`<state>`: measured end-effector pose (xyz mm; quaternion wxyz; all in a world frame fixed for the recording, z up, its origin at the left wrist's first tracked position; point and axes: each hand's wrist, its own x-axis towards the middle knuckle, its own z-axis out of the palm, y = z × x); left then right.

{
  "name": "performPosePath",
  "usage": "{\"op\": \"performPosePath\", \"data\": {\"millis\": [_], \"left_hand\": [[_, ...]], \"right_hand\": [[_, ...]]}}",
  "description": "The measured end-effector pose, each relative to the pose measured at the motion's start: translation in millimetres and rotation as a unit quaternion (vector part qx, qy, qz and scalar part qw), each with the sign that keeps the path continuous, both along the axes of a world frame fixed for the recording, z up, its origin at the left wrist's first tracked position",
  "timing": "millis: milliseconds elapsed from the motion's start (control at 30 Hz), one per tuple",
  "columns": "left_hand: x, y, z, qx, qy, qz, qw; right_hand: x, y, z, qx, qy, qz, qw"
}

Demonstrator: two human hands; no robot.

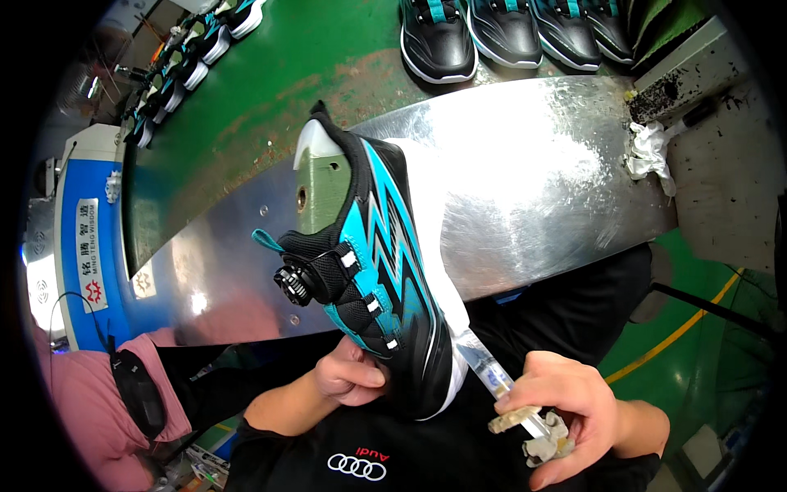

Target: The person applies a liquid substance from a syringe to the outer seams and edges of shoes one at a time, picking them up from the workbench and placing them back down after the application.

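A black and teal sneaker (385, 246) with a white sole and a lacing dial stands tilted in front of me, its toe toward my body. A green shoe last (324, 193) fills its opening. My left hand (351, 375) grips the shoe near the toe, the thumb showing and the other fingers partly hidden. In my right hand (574, 402) is a flat metal scraper (485, 365), its handle end wrapped in ragged tan material. The scraper's tip meets the white sole edge by the forefoot; whether it presses in, I cannot tell.
A metal worktop (525, 189) lies behind the shoe, with a green conveyor belt (328, 66) beyond. Several matching shoes (438, 45) stand at the back, more at far left. A crumpled white cloth (649, 152) lies at right. A person in a pink sleeve (74, 385) is at left.
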<state>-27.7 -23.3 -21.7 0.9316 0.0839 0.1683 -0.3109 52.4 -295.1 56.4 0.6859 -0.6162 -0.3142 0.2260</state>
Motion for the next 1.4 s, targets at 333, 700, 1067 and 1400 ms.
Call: {"op": "performPosePath", "data": {"millis": [333, 700, 1067, 1400], "left_hand": [[32, -40, -19, -0.032, -0.03, -0.134, 0.99], [65, -75, -31, -0.015, -0.067, -0.144, 0.987], [79, -90, -26, -0.063, -0.069, -0.092, 0.991], [86, -93, -16, -0.077, -0.067, -0.08, 0.992]], "right_hand": [[-21, -41, 38, -0.065, -0.046, 0.015, 0.997], [-35, -58, 53, -0.125, -0.114, -0.038, 0.985], [-43, -47, 40, -0.21, -0.273, -0.075, 0.936], [-48, -35, 17, -0.287, -0.415, -0.151, 0.85]]}}
